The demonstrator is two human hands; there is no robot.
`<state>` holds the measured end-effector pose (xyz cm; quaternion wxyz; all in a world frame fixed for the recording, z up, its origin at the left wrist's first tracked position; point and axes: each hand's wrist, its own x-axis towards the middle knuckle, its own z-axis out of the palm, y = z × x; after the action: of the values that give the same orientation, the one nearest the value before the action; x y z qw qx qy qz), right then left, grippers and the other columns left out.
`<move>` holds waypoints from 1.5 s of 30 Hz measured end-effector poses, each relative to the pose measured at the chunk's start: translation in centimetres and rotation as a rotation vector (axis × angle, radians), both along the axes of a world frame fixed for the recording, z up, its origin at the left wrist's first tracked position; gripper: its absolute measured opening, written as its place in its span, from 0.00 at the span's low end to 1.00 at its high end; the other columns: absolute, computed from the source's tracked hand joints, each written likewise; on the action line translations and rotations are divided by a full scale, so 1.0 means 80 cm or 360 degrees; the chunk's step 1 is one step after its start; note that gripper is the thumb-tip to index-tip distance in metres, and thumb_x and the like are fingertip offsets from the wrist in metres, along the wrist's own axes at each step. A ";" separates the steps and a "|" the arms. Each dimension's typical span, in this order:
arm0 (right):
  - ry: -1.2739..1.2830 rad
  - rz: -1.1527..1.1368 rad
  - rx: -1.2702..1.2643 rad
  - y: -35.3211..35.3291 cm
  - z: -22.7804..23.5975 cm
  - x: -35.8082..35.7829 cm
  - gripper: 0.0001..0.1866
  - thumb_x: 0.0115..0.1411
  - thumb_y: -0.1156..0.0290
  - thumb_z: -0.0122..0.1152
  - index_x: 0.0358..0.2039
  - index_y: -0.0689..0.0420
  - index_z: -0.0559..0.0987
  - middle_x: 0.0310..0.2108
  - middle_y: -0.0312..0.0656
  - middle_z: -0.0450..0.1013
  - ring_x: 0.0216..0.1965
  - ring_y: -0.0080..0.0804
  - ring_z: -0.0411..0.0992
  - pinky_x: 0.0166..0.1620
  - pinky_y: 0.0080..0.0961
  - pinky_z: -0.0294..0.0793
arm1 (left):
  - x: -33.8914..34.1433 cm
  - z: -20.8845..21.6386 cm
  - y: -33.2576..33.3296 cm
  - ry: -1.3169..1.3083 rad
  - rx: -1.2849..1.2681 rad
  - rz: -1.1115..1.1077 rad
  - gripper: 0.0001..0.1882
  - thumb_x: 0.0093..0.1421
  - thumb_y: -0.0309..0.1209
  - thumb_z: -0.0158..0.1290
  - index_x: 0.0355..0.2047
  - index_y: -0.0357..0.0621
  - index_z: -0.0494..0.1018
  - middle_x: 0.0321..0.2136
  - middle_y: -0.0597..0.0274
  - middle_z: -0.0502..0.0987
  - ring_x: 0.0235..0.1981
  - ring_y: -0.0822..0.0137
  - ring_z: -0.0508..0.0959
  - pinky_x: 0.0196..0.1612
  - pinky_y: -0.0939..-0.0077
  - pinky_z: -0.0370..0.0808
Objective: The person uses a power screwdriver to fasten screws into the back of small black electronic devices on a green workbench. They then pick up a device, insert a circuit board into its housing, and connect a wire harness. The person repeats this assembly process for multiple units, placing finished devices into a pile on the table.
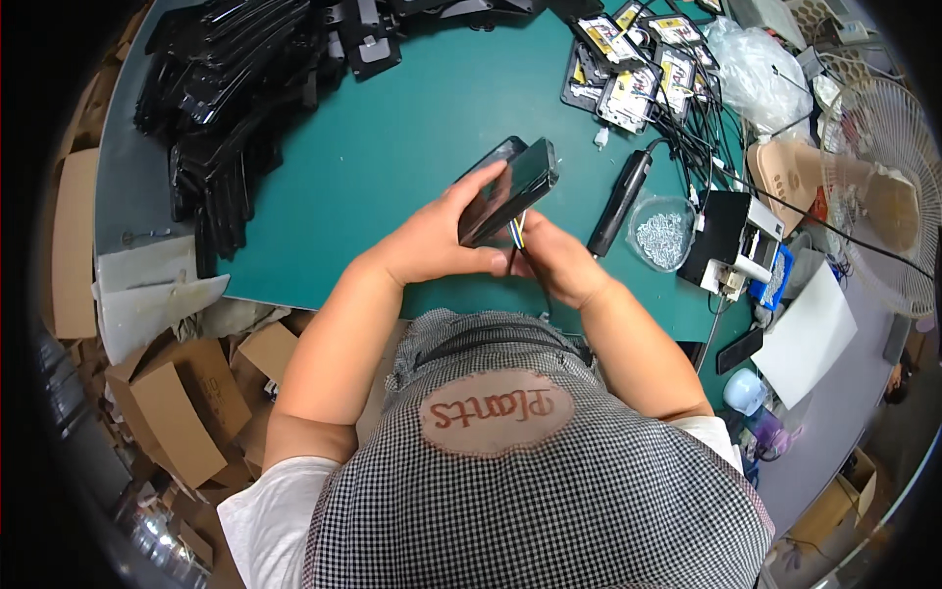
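Above the front part of the green table, my left hand (427,240) grips a glossy black flat case (525,187) by its edges, thumb below and fingers along the far side. The case is tilted up, and a second black flat part (498,152) shows behind it. Coloured wires (517,232) come out at its lower right side and run into a black cable. My right hand (557,259) is closed around this cable beside the case; its fingertips are partly hidden.
Stacked black plastic housings (211,108) fill the far left. Labelled units with cables (633,93) lie at the far right. A black electric screwdriver (622,201), a bowl of small screws (661,234), a black-and-white box (731,240) and a fan (878,196) stand to the right.
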<state>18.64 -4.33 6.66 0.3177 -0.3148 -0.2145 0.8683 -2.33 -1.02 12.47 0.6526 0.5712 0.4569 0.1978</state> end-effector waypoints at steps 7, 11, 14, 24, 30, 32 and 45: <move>-0.0961 -0.0294 0.0037 0.010 -0.036 -0.017 0.10 0.61 0.70 0.61 0.40 0.63 0.76 0.26 0.35 0.74 0.16 0.16 0.64 0.20 0.16 0.61 | 0.001 -0.065 0.034 0.1078 0.0457 -0.0084 0.54 0.41 0.46 0.67 0.68 0.55 0.53 0.55 0.44 0.67 0.58 0.47 0.66 0.61 0.60 0.64; -0.1574 -0.0245 0.0387 0.018 -0.072 -0.025 0.06 0.58 0.71 0.62 0.32 0.60 0.77 0.23 0.36 0.74 0.18 0.22 0.69 0.22 0.22 0.67 | 0.018 -0.095 0.044 0.1444 0.0320 -0.0138 0.55 0.41 0.51 0.67 0.68 0.56 0.52 0.56 0.46 0.67 0.59 0.50 0.66 0.61 0.60 0.63; -0.2058 -0.0405 0.1174 0.008 -0.098 -0.027 0.05 0.55 0.72 0.62 0.30 0.58 0.77 0.26 0.41 0.75 0.22 0.34 0.73 0.25 0.30 0.71 | 0.028 -0.108 0.036 0.1576 0.0290 -0.0096 0.56 0.41 0.53 0.66 0.68 0.58 0.51 0.55 0.48 0.67 0.59 0.52 0.67 0.61 0.60 0.63; -0.1963 -0.0333 0.0570 0.033 -0.099 -0.029 0.08 0.53 0.66 0.62 0.30 0.57 0.77 0.29 0.47 0.76 0.29 0.49 0.75 0.36 0.38 0.75 | 0.039 -0.107 0.038 0.1571 0.0125 0.0056 0.57 0.41 0.53 0.65 0.69 0.57 0.50 0.54 0.49 0.67 0.58 0.53 0.66 0.60 0.61 0.64; -0.2404 -0.0204 0.0905 0.036 -0.108 -0.034 0.10 0.55 0.65 0.62 0.34 0.57 0.77 0.30 0.48 0.76 0.32 0.50 0.75 0.36 0.39 0.75 | 0.042 -0.108 0.038 0.1576 0.0120 0.0074 0.57 0.41 0.54 0.65 0.69 0.56 0.50 0.54 0.49 0.67 0.58 0.53 0.67 0.60 0.61 0.64; -0.2388 -0.0207 0.1081 0.035 -0.110 -0.031 0.11 0.56 0.65 0.61 0.36 0.56 0.78 0.31 0.48 0.76 0.32 0.50 0.75 0.36 0.40 0.75 | 0.041 -0.110 0.038 0.1559 0.0113 0.0100 0.57 0.40 0.54 0.65 0.69 0.56 0.50 0.54 0.48 0.67 0.58 0.53 0.67 0.60 0.61 0.64; -0.2188 0.0200 0.0537 0.069 -0.103 -0.012 0.13 0.56 0.58 0.61 0.28 0.55 0.79 0.22 0.46 0.75 0.25 0.42 0.73 0.33 0.35 0.72 | 0.046 -0.120 0.025 0.1510 0.0251 0.0263 0.55 0.42 0.52 0.65 0.68 0.54 0.50 0.54 0.48 0.66 0.59 0.50 0.65 0.61 0.57 0.63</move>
<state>17.69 1.15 -1.59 0.1041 -0.7249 -0.5157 0.4446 1.33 0.99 2.84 0.3091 0.6078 0.7314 0.0008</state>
